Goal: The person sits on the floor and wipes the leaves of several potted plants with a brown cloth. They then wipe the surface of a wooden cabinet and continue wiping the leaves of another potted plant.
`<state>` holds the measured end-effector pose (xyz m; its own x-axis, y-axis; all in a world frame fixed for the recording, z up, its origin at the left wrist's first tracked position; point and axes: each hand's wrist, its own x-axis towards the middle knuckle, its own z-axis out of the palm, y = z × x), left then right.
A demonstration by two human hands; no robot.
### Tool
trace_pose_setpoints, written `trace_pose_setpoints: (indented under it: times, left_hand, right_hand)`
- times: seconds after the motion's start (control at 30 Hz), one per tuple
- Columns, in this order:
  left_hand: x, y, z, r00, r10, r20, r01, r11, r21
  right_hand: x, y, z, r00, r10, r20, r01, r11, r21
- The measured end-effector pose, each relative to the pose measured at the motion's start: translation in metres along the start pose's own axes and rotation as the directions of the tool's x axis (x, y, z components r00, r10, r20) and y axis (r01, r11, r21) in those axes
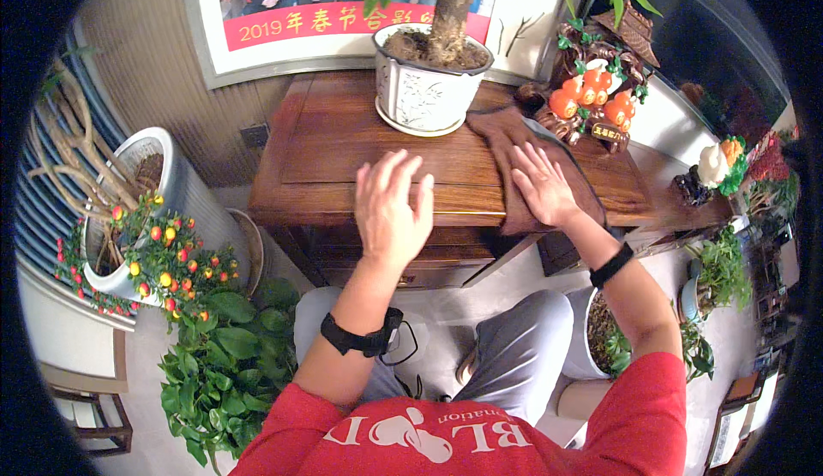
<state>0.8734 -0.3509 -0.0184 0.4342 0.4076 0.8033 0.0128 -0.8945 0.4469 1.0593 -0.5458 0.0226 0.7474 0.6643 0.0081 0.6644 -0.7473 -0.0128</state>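
A brown cloth point(512, 167) with a dark edge lies over the right part of a dark wooden cabinet point(321, 146), one side draping past its front edge. My right hand point(542, 183) rests flat on that cloth, fingers stretched forward. Above the cabinet's front edge, left of the cloth, is my left hand point(394, 206), fingers apart and nothing in them. Beyond it stands a white flowerpot point(426, 90) on a saucer, with a thick-trunked plant growing from dark soil. Just behind the cloth sits an ornament point(591, 90) of orange gourds and green leaves on a brown base.
A framed group photo point(300, 56) leans behind the cabinet. On the left are a tall planter point(184, 189), a plant with small red and yellow fruits point(171, 257) and leafy greenery point(236, 365) on the floor. Another ornament point(713, 167) and more potted plants point(724, 266) stand to the right.
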Motion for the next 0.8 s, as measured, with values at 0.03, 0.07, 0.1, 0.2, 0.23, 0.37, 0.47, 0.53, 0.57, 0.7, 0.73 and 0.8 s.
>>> trace_pose_setpoints:
  times: [0.03, 0.07, 0.1, 0.2, 0.23, 0.37, 0.47, 0.53, 0.57, 0.7, 0.73, 0.8]
  left_hand:
    - [0.003, -0.008, -0.008, 0.999, -0.032, -0.042, 0.032, 0.999, 0.009]
    - [0.005, -0.016, -0.015, 0.994, -0.060, -0.089, 0.062, 0.998, 0.015]
    - [0.009, -0.023, -0.021, 0.988, -0.084, -0.130, 0.085, 0.996, 0.002]
    - [0.016, -0.036, -0.029, 0.964, -0.187, -0.187, 0.180, 0.982, -0.052]
    - [0.020, -0.039, -0.031, 0.952, -0.240, -0.192, 0.227, 0.970, -0.089]
    - [0.026, -0.053, -0.042, 0.906, -0.285, -0.314, 0.260, 0.958, -0.119]
    - [0.022, -0.069, -0.056, 0.863, -0.317, -0.392, 0.336, 0.942, -0.023]
    - [0.017, -0.082, -0.067, 0.824, -0.407, -0.394, 0.427, 0.903, -0.039]
    - [0.014, -0.086, -0.070, 0.817, -0.440, -0.373, 0.483, 0.875, 0.025]
    - [0.003, -0.095, -0.068, 0.858, -0.412, -0.306, 0.481, 0.853, 0.200]
    - [0.002, -0.095, -0.065, 0.869, -0.394, -0.299, 0.466, 0.856, 0.226]
    - [0.000, -0.096, -0.061, 0.879, -0.383, -0.284, 0.459, 0.841, 0.285]
  right_hand:
    - [-0.003, -0.005, 0.003, 0.998, -0.001, -0.056, 0.003, 1.000, 0.023]
    - [-0.006, -0.011, 0.006, 0.996, 0.087, -0.031, -0.087, 0.996, -0.004]
    - [-0.008, -0.023, 0.011, 0.995, 0.075, -0.072, -0.077, 0.997, -0.021]
    - [-0.022, -0.077, 0.027, 0.924, -0.291, -0.247, 0.310, 0.950, 0.043]
    - [-0.020, -0.102, 0.030, 0.903, -0.356, -0.238, 0.377, 0.925, 0.044]
    - [0.007, -0.204, 0.023, 0.766, -0.613, -0.195, 0.635, 0.769, 0.074]
    - [0.027, -0.259, 0.010, 0.639, -0.760, -0.118, 0.767, 0.618, 0.170]
    - [0.036, -0.279, 0.003, 0.663, -0.749, 0.010, 0.744, 0.660, 0.101]
    - [0.041, -0.284, 0.000, 0.672, -0.739, 0.051, 0.730, 0.673, 0.119]
    - [0.064, -0.289, -0.006, 0.722, -0.676, 0.148, 0.670, 0.737, 0.090]
    - [0.072, -0.291, -0.006, 0.755, -0.636, 0.157, 0.625, 0.771, 0.121]
    - [0.089, -0.301, -0.001, 0.867, -0.486, 0.109, 0.474, 0.873, 0.117]
